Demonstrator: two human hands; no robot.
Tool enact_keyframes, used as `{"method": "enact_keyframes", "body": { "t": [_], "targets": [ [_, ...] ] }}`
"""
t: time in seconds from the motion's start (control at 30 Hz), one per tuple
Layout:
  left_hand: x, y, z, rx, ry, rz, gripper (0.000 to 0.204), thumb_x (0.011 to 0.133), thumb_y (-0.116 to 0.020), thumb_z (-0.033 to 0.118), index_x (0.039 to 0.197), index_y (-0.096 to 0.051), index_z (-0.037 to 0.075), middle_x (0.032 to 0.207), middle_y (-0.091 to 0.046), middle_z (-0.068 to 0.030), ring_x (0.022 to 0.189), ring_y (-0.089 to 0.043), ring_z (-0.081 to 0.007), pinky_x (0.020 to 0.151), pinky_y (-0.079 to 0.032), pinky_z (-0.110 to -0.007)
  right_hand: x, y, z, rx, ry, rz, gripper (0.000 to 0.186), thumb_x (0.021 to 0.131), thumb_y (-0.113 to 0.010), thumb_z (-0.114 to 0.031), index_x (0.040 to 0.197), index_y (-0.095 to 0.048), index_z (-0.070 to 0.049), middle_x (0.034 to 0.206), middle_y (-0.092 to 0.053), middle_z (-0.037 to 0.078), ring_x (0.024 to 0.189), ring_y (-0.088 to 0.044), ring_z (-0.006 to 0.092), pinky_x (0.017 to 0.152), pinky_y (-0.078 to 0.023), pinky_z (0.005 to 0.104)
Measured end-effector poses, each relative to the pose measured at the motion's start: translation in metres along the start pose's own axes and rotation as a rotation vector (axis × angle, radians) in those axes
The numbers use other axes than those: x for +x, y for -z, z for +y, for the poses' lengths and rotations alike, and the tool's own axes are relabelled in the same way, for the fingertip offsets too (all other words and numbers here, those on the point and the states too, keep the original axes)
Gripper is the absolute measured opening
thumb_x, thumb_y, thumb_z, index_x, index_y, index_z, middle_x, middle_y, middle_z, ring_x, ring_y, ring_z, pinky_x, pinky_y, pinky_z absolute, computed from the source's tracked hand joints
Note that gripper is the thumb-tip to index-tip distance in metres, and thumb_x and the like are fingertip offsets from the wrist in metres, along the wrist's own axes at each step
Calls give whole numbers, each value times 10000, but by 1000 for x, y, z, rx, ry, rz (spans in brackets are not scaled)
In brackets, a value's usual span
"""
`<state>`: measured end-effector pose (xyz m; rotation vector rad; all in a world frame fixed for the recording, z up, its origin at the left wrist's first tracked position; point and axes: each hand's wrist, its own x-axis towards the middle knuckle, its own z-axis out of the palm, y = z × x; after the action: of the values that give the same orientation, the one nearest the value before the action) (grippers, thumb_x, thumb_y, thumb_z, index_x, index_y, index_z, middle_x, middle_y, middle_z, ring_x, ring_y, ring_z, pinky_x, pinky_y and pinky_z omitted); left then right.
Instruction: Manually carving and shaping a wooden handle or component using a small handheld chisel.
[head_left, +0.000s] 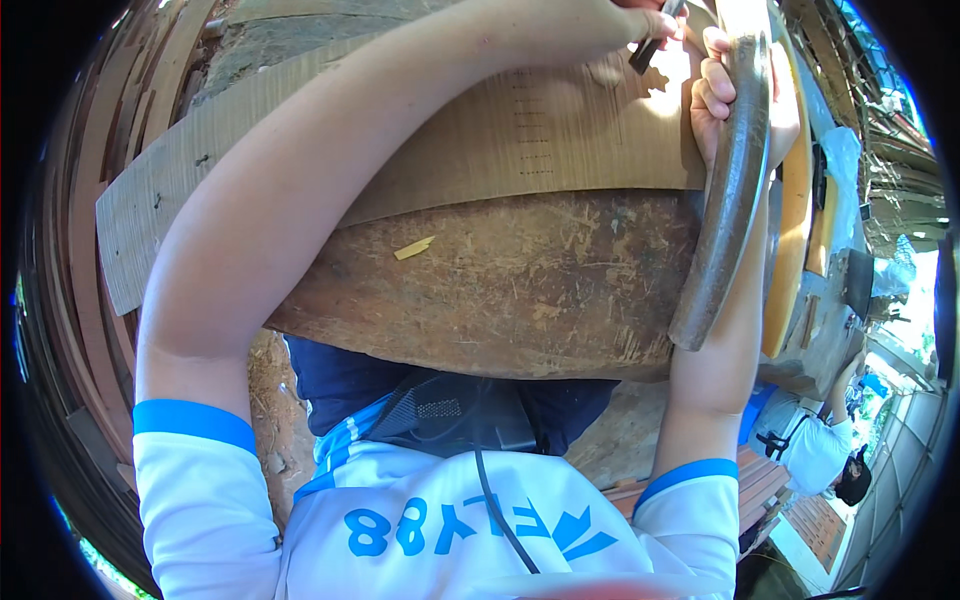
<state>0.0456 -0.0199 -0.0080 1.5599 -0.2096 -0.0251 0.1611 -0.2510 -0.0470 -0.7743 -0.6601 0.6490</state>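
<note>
My left hand (632,22), partly cut off by the top edge, is closed on a dark narrow tool (646,54) that looks like a chisel. Its lower end points down at a thin light-brown wooden board (430,160). To the right, the fingers of my right hand (712,95) wrap round a long, dark, rounded bar (722,200), which slants down toward me along my right forearm. The bar's upper end shines in the sunlight. Rows of small dark marks run across the board near its middle.
The board lies on a worn brown wooden bench (500,270) bearing a yellow chip (413,248). Long planks (95,220) are stacked at the left. At the right are a yellowish curved wooden piece (788,260), clear plastic (842,180) and, farther off, another person (815,445) in a white shirt.
</note>
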Motion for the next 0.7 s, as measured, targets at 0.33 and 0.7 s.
{"method": "enact_keyframes", "body": {
  "t": [0.33, 0.7],
  "targets": [
    [-2, 2, -2, 90, -7, 49, 202, 1028, -635, 97, 1055, -720, -85, 780, -705, -40, 578, -595, -56, 524, -490, -234, -1, -23, -2, -5, -134, 68, 460, 1074, -499, -314, 1222, -552, 118, 895, -595, 141, 622, -578, 170, 562, -529, 260],
    [2, -3, 0, 195, -2, 97, 216, 1018, -648, 99, 1092, -724, -90, 825, -737, -58, 611, -615, -56, 565, -521, -245, -10, -19, -6, 134, -183, -75, 524, 1078, -562, -223, 1365, -373, 172, 980, -636, 295, 773, -741, 309, 602, -662, 282]
  ]
}}
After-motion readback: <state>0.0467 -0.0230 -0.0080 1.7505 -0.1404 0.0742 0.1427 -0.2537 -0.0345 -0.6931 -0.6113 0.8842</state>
